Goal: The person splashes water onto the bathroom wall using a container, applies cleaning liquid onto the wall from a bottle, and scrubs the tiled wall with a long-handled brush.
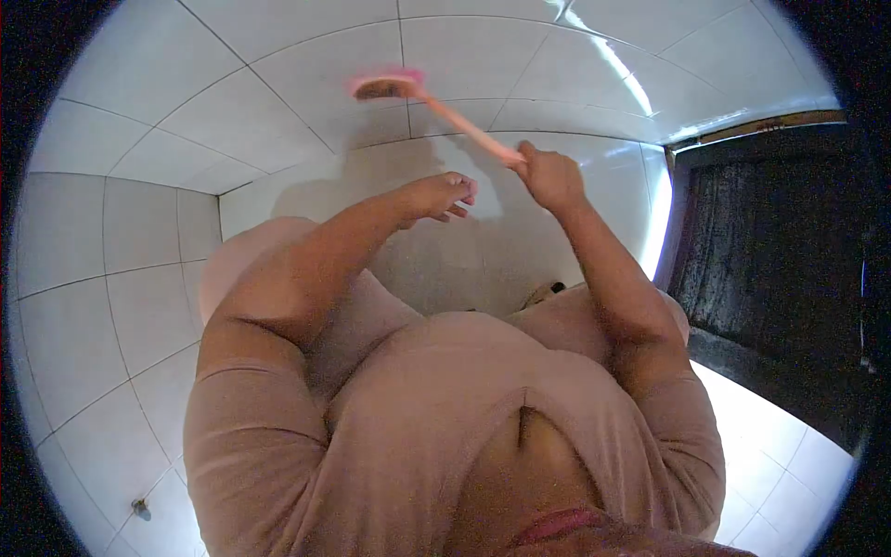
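Observation:
My right hand (pixel 549 178) is closed round the end of the long orange-pink handle of a brush (pixel 473 132). The brush head, pink with a darker part, is up and to the left, at the tiled wall (pixel 306 84), and slightly blurred. Whether its bristles touch the tiles, I cannot tell. Below the brush head, my left hand (pixel 443 197) hangs in front of the pale surface with its fingers loosely bent and a little apart, holding nothing.
A dark door (pixel 770 269) in a frame stands at the right. White tiles (pixel 65 241) cover the left side. A small dark object (pixel 140 508) lies at the lower left. My knees are bent on both sides below my arms.

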`<control>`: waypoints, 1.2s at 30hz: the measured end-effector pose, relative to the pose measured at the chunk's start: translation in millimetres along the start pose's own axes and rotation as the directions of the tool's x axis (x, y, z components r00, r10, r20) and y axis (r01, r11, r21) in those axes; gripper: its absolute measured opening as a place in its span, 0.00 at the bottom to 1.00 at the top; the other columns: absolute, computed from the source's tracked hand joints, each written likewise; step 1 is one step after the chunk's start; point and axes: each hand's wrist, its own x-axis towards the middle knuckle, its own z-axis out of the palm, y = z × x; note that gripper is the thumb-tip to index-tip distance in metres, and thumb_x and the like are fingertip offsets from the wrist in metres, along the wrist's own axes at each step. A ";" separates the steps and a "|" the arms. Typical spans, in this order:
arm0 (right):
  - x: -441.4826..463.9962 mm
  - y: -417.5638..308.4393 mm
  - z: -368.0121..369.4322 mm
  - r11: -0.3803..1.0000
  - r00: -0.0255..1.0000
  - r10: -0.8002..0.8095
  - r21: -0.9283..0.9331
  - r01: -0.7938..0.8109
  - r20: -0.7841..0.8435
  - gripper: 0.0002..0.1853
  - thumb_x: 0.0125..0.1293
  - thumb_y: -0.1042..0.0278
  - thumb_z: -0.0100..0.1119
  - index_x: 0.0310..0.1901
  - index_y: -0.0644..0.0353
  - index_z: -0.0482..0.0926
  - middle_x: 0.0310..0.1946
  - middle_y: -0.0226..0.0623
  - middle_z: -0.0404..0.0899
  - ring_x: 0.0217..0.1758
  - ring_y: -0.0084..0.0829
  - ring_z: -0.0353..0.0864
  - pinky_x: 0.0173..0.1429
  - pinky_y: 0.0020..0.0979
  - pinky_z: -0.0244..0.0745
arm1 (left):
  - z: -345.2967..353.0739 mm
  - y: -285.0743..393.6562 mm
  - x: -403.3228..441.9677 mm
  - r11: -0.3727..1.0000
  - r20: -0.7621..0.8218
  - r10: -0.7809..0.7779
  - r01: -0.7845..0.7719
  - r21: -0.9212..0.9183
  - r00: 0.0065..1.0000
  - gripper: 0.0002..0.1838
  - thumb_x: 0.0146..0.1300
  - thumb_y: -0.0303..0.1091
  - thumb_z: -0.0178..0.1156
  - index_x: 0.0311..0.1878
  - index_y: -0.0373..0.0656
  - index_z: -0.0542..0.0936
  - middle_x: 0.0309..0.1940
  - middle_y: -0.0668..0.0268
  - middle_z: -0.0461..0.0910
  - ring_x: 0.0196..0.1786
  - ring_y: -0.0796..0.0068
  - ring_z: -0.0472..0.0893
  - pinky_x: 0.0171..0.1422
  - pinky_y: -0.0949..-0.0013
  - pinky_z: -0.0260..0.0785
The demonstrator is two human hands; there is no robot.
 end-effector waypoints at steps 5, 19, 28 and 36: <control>-4.4 77.7 18.3 0.987 0.998 0.044 -0.155 -0.051 -0.052 0.24 0.59 0.43 0.40 0.39 0.58 0.69 0.26 0.45 0.76 0.32 0.45 0.76 0.34 0.43 0.69 | 5.1 -3.8 -8.7 0.999 0.095 0.014 -0.018 0.040 0.995 0.27 0.62 0.51 0.41 0.59 0.45 0.59 0.52 0.61 0.67 0.51 0.67 0.70 0.54 0.63 0.61; 7.4 -12.1 23.1 0.997 0.998 -0.048 -0.053 0.049 0.034 0.22 0.58 0.44 0.41 0.39 0.56 0.71 0.27 0.44 0.77 0.32 0.44 0.76 0.35 0.43 0.69 | 7.1 1.0 -7.5 0.994 -0.003 0.034 -0.034 0.103 0.999 0.24 0.59 0.47 0.46 0.54 0.43 0.65 0.48 0.63 0.69 0.46 0.70 0.72 0.50 0.66 0.62; -12.2 100.7 41.0 0.974 0.980 0.140 -0.198 -0.111 0.139 0.25 0.58 0.41 0.39 0.35 0.58 0.73 0.29 0.44 0.77 0.35 0.44 0.77 0.38 0.43 0.70 | -11.6 -8.8 -12.8 0.989 -0.034 0.064 -0.059 0.135 0.997 0.23 0.61 0.47 0.44 0.55 0.44 0.64 0.48 0.63 0.70 0.48 0.70 0.72 0.51 0.66 0.62; 12.3 33.2 36.1 0.994 0.997 -0.022 -0.105 0.029 0.073 0.22 0.58 0.43 0.42 0.35 0.57 0.71 0.25 0.45 0.76 0.29 0.45 0.76 0.32 0.43 0.69 | -0.6 -36.2 9.9 0.957 0.029 0.111 -0.114 0.266 0.993 0.21 0.60 0.46 0.46 0.52 0.43 0.68 0.47 0.62 0.71 0.45 0.71 0.73 0.49 0.66 0.65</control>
